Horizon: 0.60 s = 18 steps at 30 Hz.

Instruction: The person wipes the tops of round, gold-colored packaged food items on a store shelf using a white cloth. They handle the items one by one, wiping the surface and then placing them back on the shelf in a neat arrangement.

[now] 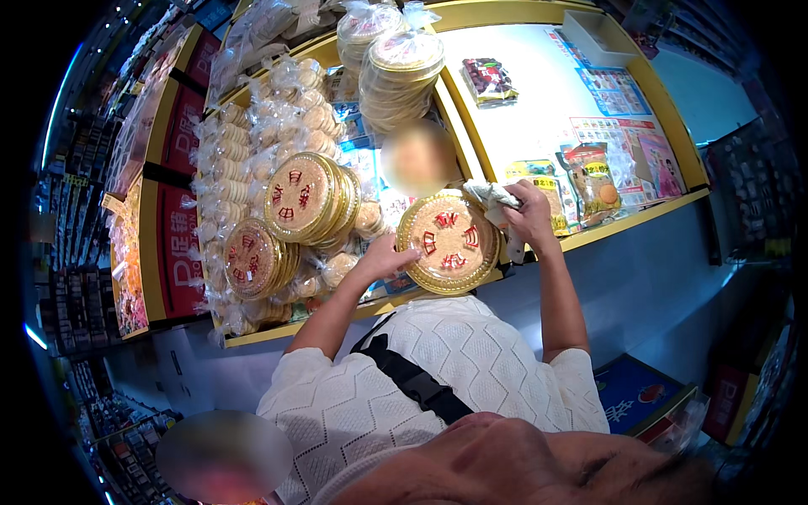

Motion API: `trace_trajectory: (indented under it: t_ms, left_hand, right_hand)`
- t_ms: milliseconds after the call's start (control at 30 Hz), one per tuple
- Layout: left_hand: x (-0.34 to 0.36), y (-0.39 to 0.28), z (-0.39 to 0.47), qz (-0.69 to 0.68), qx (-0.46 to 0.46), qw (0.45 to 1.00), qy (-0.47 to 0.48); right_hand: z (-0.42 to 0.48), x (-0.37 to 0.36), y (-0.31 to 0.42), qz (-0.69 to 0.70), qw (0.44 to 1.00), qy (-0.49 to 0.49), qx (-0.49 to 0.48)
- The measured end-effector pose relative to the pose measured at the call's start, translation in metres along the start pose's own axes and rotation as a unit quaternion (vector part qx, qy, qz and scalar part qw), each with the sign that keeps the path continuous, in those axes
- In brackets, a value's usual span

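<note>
A round mooncake-like cake in a clear plastic container with a gold base [449, 243] is tilted up in front of my body. My left hand [388, 257] grips its left edge, thumb on the rim. In my right hand [530, 211] is a crumpled pale cloth [489, 192], held at the container's upper right edge. Left of my left hand lie two stacks of similar round cakes, a taller one [300, 197] and a lower one [252, 259]. Red characters mark the cakes' tops.
Bagged small round biscuits [230, 151] fill the left of the yellow-edged display bin. Bagged stacked round packs [404, 69] stand at its back. The right section holds a dark red snack packet [489, 81], food bags [592, 180] and a white plastic bin [600, 38]. Red promotion displays [180, 246] stand left.
</note>
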<state>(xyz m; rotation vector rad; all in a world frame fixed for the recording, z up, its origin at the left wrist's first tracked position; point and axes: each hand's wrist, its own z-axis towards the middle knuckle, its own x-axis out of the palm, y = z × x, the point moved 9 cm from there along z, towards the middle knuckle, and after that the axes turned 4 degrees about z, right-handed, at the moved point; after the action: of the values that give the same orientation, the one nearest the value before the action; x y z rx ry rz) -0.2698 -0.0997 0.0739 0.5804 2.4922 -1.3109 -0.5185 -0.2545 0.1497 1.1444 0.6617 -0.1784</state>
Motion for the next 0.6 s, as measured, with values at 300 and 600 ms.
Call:
trace_trajectory:
  t_ms: [300,600]
  left_hand:
    - [-0.026,0.026,0.038,0.019,0.020,1.000,0.000]
    - [-0.056,0.045,0.135,-0.213,-0.060,0.974,-0.040]
  right_hand:
    - [-0.002,0.010,-0.004,0.004,0.999,0.032,-0.002]
    - [-0.008,-0.017,-0.008,0.055,0.998,-0.037,0.015]
